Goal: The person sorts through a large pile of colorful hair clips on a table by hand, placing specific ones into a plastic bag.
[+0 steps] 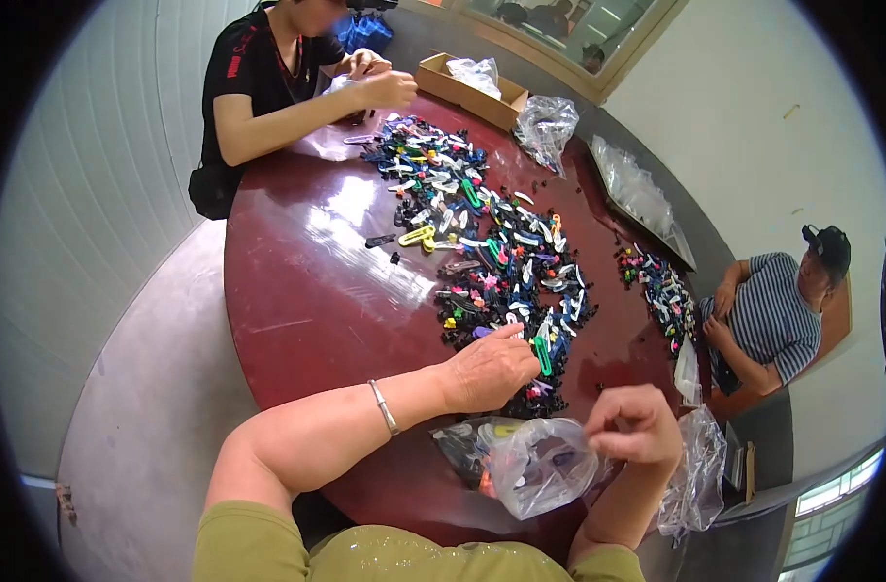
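Note:
My left hand [492, 371], with a silver bangle at the wrist, is over the near end of a long pile of hair clips [472, 272]. Its fingers curl down beside a green snap clip [543, 356]; one finger sticks out. Whatever its fingertips pinch is hidden under the hand. My right hand [639, 427] pinches the rim of a clear plastic bag [545, 475] at the table's near edge. The bag's mouth gapes toward me, and a few small pieces show inside. Left of it, dark, yellow and orange pieces show through the plastic.
The pile runs across a dark red round table [307, 320]. A smaller clip pile [661, 301] lies right, near a seated person in stripes [773, 310]. Another person in black [259, 87] works far left. A cardboard box [472, 92], plastic bags [547, 126] and a tray [642, 194] line the far side.

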